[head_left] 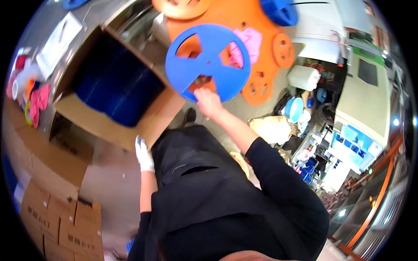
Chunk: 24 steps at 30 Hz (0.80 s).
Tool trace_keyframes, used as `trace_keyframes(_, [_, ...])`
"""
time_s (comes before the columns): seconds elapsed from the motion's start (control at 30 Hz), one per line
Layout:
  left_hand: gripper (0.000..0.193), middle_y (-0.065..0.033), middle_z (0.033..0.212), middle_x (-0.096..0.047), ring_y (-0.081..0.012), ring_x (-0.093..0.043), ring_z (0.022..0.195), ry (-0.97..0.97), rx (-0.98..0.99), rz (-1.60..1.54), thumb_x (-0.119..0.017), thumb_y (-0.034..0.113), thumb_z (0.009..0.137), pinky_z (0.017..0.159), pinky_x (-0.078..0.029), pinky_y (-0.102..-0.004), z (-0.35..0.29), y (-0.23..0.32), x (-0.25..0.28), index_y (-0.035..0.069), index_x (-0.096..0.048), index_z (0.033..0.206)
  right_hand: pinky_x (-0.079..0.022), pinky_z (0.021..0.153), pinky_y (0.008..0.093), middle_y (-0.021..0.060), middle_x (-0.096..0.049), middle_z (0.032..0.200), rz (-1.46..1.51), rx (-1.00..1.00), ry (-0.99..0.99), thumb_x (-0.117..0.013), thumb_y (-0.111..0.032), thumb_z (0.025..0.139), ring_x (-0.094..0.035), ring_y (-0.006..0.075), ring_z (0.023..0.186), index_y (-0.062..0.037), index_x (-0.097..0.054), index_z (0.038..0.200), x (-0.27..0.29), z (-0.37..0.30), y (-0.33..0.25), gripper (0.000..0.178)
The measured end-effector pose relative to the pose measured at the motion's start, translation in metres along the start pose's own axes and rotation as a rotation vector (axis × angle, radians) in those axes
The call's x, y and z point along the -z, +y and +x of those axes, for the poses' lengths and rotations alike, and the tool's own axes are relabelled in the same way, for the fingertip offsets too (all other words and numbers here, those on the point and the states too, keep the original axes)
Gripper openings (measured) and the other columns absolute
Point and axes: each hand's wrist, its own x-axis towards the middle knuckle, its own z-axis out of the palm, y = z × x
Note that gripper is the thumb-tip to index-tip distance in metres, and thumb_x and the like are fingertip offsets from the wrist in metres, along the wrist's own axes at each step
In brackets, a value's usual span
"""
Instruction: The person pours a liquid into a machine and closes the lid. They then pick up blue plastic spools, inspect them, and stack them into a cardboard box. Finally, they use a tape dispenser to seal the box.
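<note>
My right hand (208, 101) is bare and closed on the near rim of a blue plastic reel (201, 63). The reel is a flat disc with a few wide cut-outs, held above several orange reels (265, 26). My left hand (144, 155) wears a white glove; its fingers are stretched out beside the near edge of an open cardboard box (159, 117). Whether they touch the flap is hard to tell. Packed inside that box are dark blue reels (119, 85), seen edge-on in a row.
A pink cloth (249, 45) lies among the orange reels. Cardboard cartons (61, 217) are stacked at the lower left. To the right stand a white container (304, 77), a light blue basin (294, 109) and a large pale machine (363, 95) with a lit screen (355, 141).
</note>
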Motion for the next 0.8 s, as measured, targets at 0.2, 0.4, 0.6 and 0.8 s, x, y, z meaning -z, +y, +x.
trace_keyframes(0.2, [0.053, -0.0078, 0.144, -0.045, -0.0183, -0.044, 0.127, -0.138, 0.046, 0.062, -0.051, 0.026, 0.099, 0.104, -0.035, -0.0305, 0.012, 0.017, -0.015, 0.006, -0.038, 0.146, -0.050, 0.075, 0.0430, 0.0107, -0.056, 0.095, 0.122, -0.026, 0.154, -0.074, -0.008, 0.071, -0.058, 0.0310, 0.093, -0.0067, -0.052, 0.103, 0.058, -0.019, 0.009, 0.039])
trace_keyframes(0.4, [0.052, -0.0097, 0.144, -0.044, -0.0208, -0.043, 0.129, -0.062, -0.013, 0.065, -0.048, 0.023, 0.100, 0.106, -0.034, -0.0331, 0.028, 0.015, 0.023, 0.005, -0.036, 0.146, -0.050, 0.079, 0.0456, 0.0122, -0.057, 0.101, 0.290, -0.170, 0.219, -0.071, -0.010, 0.076, -0.058, 0.0335, 0.099, -0.0086, -0.050, 0.105, 0.082, 0.025, 0.046, 0.035])
trace_keyframes(0.6, [0.046, -0.0103, 0.117, -0.058, -0.0184, -0.055, 0.100, -0.038, 0.001, 0.326, -0.049, 0.023, 0.099, 0.088, -0.045, -0.0321, 0.043, -0.009, 0.047, 0.003, -0.043, 0.140, -0.047, 0.084, 0.0468, 0.0159, -0.058, 0.104, 0.234, -0.284, 0.364, -0.072, -0.011, 0.075, -0.056, 0.0366, 0.103, -0.0062, -0.052, 0.105, 0.111, 0.073, 0.176, 0.036])
trace_keyframes(0.8, [0.043, -0.0053, 0.080, -0.055, -0.0147, -0.047, 0.068, -0.057, 0.106, 0.599, -0.052, 0.023, 0.094, 0.065, -0.042, -0.0272, 0.015, 0.013, 0.000, 0.002, -0.049, 0.131, -0.047, 0.084, 0.0475, 0.0131, -0.059, 0.107, 0.016, -0.498, 0.452, -0.075, -0.016, 0.076, -0.056, 0.0345, 0.106, -0.0097, -0.053, 0.112, 0.167, 0.139, 0.346, 0.043])
